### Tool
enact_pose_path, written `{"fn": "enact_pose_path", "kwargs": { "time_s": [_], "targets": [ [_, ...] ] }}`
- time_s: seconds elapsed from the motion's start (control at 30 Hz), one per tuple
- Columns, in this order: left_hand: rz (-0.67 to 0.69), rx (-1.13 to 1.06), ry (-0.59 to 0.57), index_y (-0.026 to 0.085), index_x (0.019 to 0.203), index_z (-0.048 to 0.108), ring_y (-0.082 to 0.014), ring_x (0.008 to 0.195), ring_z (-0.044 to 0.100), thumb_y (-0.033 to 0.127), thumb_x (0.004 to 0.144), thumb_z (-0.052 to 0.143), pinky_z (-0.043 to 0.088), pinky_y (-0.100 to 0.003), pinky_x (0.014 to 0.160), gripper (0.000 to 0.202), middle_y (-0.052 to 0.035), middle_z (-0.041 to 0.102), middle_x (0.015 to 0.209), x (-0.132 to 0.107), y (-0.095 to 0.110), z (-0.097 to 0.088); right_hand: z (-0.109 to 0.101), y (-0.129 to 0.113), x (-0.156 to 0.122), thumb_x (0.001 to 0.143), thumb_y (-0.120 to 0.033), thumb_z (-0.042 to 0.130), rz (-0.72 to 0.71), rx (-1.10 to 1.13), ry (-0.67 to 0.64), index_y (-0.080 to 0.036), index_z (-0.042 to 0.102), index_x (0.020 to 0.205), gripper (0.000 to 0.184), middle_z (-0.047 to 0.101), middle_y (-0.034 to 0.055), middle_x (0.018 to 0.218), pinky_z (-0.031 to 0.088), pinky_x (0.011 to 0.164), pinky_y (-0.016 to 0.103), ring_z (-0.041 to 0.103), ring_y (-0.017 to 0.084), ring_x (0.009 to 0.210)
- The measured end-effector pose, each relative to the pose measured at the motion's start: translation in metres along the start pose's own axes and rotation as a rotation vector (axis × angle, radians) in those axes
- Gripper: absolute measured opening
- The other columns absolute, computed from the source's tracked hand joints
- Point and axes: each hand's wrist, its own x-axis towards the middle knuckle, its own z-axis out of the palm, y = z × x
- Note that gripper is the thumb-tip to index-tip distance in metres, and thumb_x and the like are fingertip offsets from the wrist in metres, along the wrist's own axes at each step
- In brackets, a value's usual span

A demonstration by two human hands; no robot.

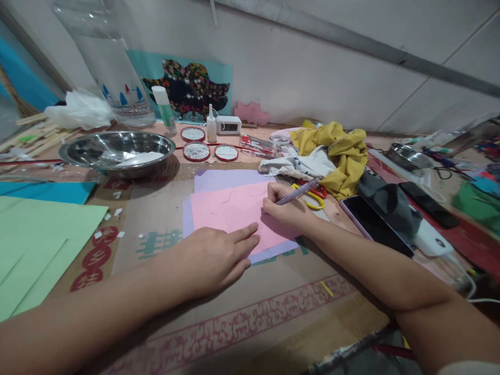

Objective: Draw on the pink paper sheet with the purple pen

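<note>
A pink paper sheet (230, 208) lies on a lilac sheet (222, 180) on the cardboard-covered table (250, 312). My left hand (211, 258) rests flat on the pink sheet's near edge, fingers stretched out. My right hand (285, 208) is closed on a lilac pen (299, 191), its tip against the pink sheet's right side. Faint drawn lines show on the pink paper.
Yellow-and-red scissors (314, 195) and a phone (375, 224) lie right of my hand, by a yellow cloth (336, 151). A steel bowl (117, 151), red-rimmed lids (196, 151), glue bottles (211, 125), a big plastic bottle (113, 67) and green paper (35, 239) sit behind and left.
</note>
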Motion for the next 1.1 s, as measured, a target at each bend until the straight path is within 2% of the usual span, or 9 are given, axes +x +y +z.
{"fn": "enact_pose_path", "kwargs": {
  "time_s": [0.13, 0.27, 0.4, 0.47, 0.57, 0.67, 0.77, 0.9, 1.1],
  "targets": [
    [-0.001, -0.002, 0.006, 0.02, 0.144, 0.05, -0.0256, 0.101, 0.073, 0.032, 0.099, 0.041, 0.061, -0.039, 0.081, 0.047, -0.012, 0.045, 0.155, 0.0, 0.0, 0.0, -0.002, 0.001, 0.001, 0.072, -0.019, 0.055, 0.031, 0.022, 0.053, -0.023, 0.033, 0.059, 0.026, 0.037, -0.0053, 0.054, 0.027, 0.052, 0.028, 0.037, 0.012, 0.053],
    [0.001, 0.026, -0.002, 0.02, 0.143, 0.051, -0.0257, 0.101, 0.073, 0.033, 0.1, 0.039, 0.061, -0.04, 0.08, 0.047, -0.0103, 0.045, 0.155, 0.0, 0.0, -0.001, -0.006, -0.001, 0.002, 0.078, -0.021, 0.057, 0.079, 0.104, 0.138, -0.023, 0.037, 0.062, 0.026, 0.043, -0.0056, 0.052, 0.031, 0.05, 0.027, 0.042, 0.012, 0.05],
    [0.001, 0.082, -0.022, 0.018, 0.143, 0.051, -0.0259, 0.097, 0.074, 0.034, 0.101, 0.036, 0.061, -0.04, 0.077, 0.048, -0.0094, 0.044, 0.155, 0.0, 0.002, -0.001, -0.017, -0.008, 0.005, 0.086, -0.032, 0.059, 0.091, 0.221, 0.04, -0.024, 0.041, 0.068, 0.027, 0.047, -0.0071, 0.047, 0.032, 0.046, 0.026, 0.044, 0.012, 0.042],
    [0.008, 0.113, -0.017, 0.017, 0.143, 0.051, -0.0258, 0.093, 0.075, 0.034, 0.101, 0.036, 0.061, -0.041, 0.074, 0.048, -0.011, 0.044, 0.155, 0.0, 0.003, 0.0, -0.025, -0.01, 0.008, 0.089, -0.038, 0.059, 0.025, 0.229, -0.036, -0.023, 0.047, 0.073, 0.025, 0.05, -0.0063, 0.05, 0.035, 0.048, 0.026, 0.048, 0.012, 0.045],
    [0.021, 0.165, 0.006, 0.015, 0.143, 0.05, -0.025, 0.084, 0.075, 0.034, 0.101, 0.035, 0.06, -0.041, 0.067, 0.049, -0.0135, 0.046, 0.153, 0.0, 0.004, 0.002, -0.038, -0.007, 0.017, 0.092, -0.041, 0.057, -0.153, 0.096, -0.074, -0.02, 0.059, 0.08, 0.024, 0.062, -0.0006, 0.067, 0.043, 0.061, 0.028, 0.058, 0.015, 0.063],
    [0.034, 0.202, 0.02, 0.013, 0.142, 0.051, -0.0242, 0.079, 0.075, 0.032, 0.1, 0.037, 0.059, -0.04, 0.061, 0.048, -0.0144, 0.049, 0.151, 0.0, 0.005, 0.002, -0.044, 0.003, 0.03, 0.093, -0.033, 0.056, -0.258, -0.124, -0.009, -0.019, 0.066, 0.082, 0.021, 0.069, 0.0042, 0.083, 0.044, 0.073, 0.03, 0.062, 0.018, 0.08],
    [0.036, 0.23, 0.014, 0.013, 0.139, 0.052, -0.0233, 0.074, 0.074, 0.027, 0.099, 0.038, 0.057, -0.038, 0.057, 0.045, -0.0141, 0.054, 0.147, -0.001, 0.003, 0.0, -0.042, 0.013, 0.037, 0.093, -0.03, 0.055, -0.267, -0.204, 0.071, -0.017, 0.069, 0.087, 0.02, 0.071, 0.0069, 0.092, 0.044, 0.08, 0.031, 0.064, 0.02, 0.088],
    [0.037, 0.289, 0.017, 0.013, 0.138, 0.052, -0.022, 0.071, 0.074, 0.021, 0.097, 0.041, 0.056, -0.036, 0.055, 0.044, -0.0149, 0.055, 0.146, -0.003, 0.004, 0.003, -0.037, 0.02, 0.035, 0.1, -0.043, 0.042, -0.212, -0.121, 0.062, -0.018, 0.071, 0.1, 0.038, 0.072, 0.0058, 0.088, 0.046, 0.076, 0.029, 0.066, 0.019, 0.082],
    [0.004, 0.377, -0.034, 0.015, 0.141, 0.049, -0.0216, 0.064, 0.072, 0.012, 0.089, 0.049, 0.055, -0.035, 0.051, 0.053, -0.0202, 0.047, 0.151, -0.003, 0.018, 0.008, -0.042, 0.026, 0.041, 0.098, -0.056, 0.045, -0.289, -0.185, 0.09, -0.019, 0.073, 0.092, 0.047, 0.073, 0.0064, 0.09, 0.046, 0.08, 0.03, 0.065, 0.021, 0.086]
  ]
}}
